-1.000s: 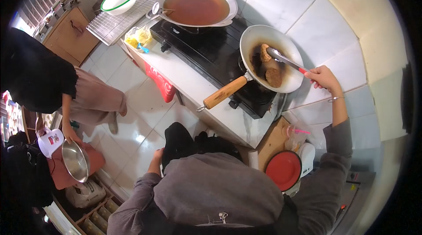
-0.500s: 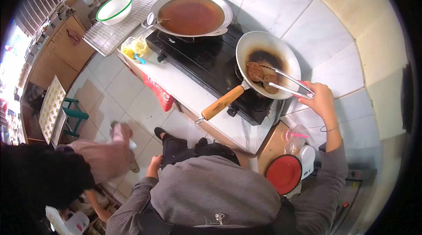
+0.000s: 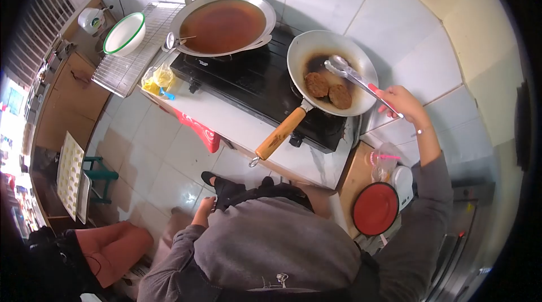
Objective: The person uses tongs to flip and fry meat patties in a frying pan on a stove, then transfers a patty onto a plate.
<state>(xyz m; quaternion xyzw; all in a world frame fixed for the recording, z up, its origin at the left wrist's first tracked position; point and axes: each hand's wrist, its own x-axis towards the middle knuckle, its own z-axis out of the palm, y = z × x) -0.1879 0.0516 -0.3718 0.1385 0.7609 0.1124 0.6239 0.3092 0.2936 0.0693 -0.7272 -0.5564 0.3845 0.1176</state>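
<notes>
r hand [image 3: 402, 101] has fingers wrapped round red grip of tongs [image 3: 353, 75], nr white pan's [image 3: 361, 64] r edge; tips over pan, just beside 2 brown patties [image 3: 340, 97]. patties lie side by side toward pan's front edge, on stove's [image 3: 248, 84] r end. big pan [image 3: 223, 22] w/ brown liquid at l end. l hand [image 3: 204, 210] low, off worktop's [image 3: 316, 169] front edge; can't tell if fingers spread.

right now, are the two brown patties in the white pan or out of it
In: both patties lie inside the white pan, while the tongs in the right hand grip neither.
</notes>
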